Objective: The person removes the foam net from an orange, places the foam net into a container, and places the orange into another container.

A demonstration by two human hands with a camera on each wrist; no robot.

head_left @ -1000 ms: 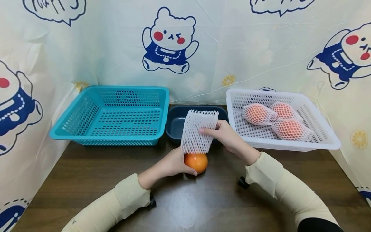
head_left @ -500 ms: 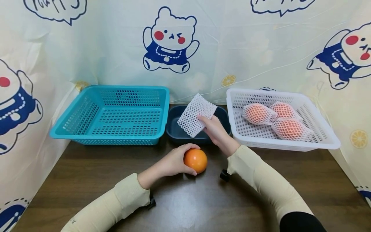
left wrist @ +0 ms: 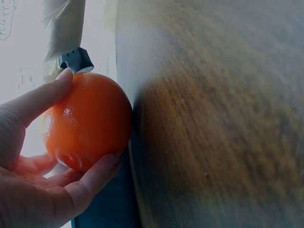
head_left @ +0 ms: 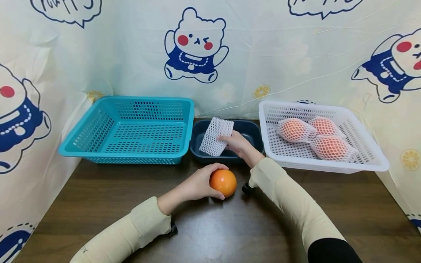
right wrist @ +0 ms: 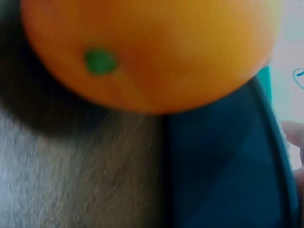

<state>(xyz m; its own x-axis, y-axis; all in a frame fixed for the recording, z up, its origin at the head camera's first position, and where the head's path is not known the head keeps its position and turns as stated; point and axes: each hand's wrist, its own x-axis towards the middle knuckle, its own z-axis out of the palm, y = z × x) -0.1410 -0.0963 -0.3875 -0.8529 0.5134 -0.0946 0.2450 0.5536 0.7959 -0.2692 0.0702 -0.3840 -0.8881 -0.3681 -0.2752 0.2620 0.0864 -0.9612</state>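
My left hand (head_left: 197,185) grips a bare orange (head_left: 223,183) on the table, thumb and fingers round its left side. The left wrist view shows that orange (left wrist: 90,118) against the tabletop. My right hand (head_left: 238,143) pinches a flattened white foam net sleeve (head_left: 213,138) by its right edge, over a small dark blue tray (head_left: 251,131). Close up in the right wrist view are the orange (right wrist: 156,52), with a green stem spot, and the tray (right wrist: 223,166). Only a bit of my right hand shows there, at the right edge; the sleeve is out of that view.
A teal slotted basket (head_left: 144,146) stands at the back left with nothing in it. At the back right is a white basket (head_left: 371,157), where several net-wrapped fruits (head_left: 292,130) lie. A patterned curtain (head_left: 246,54) hangs behind them.
My right hand has drawn the foam net sleeve up off the orange, carried it back, then lowered it over the dark blue tray. The left hand stays on the orange.
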